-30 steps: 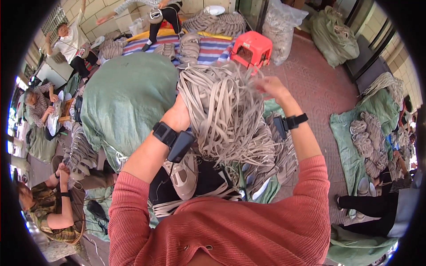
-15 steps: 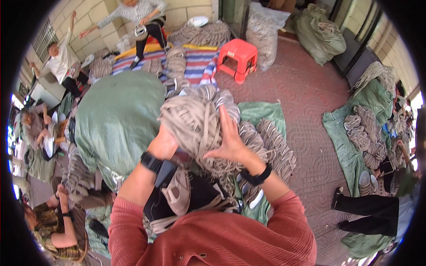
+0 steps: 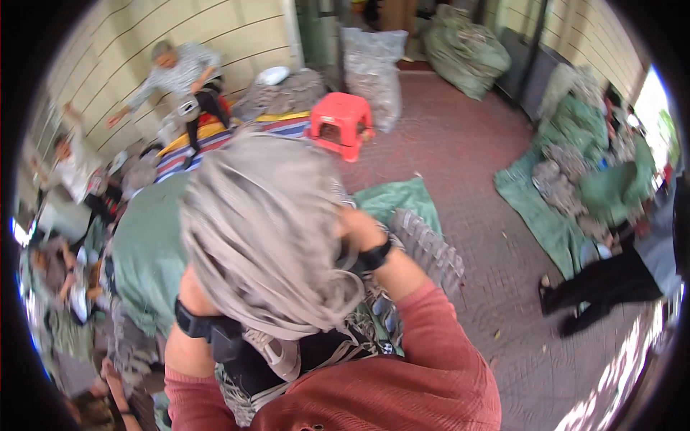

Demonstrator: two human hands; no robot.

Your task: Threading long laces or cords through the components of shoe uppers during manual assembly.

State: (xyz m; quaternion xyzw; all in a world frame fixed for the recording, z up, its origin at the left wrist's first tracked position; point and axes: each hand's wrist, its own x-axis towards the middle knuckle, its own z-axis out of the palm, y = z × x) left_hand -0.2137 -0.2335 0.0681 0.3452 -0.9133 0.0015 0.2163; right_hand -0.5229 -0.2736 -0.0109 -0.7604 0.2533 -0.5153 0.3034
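Raised before me is a big loose bundle of grey-beige flat laces [image 3: 262,215], smeared a little by motion, with strands trailing from its lower right. My right hand [image 3: 357,228] grips it from the right side, the fingers partly covered by strands. On the other side my left hand [image 3: 192,289] supports the bundle, its fingers hidden behind the laces. Below it a beige shoe [image 3: 282,357] shows, with more loose strands beside it. Just left of my left hand bulges a large stuffed green sack [image 3: 147,251].
A red stool [image 3: 341,122] stands ahead, near a full clear bag [image 3: 374,79]. Ribbed lace bundles [image 3: 428,244] lie on a green sheet [image 3: 399,200] at my right. A person in black trousers [image 3: 604,287] is far right. Other people sit along the left.
The lace bundle has come up and closer to me, with both hands still on it. My view has shifted, and the person at the right has moved.
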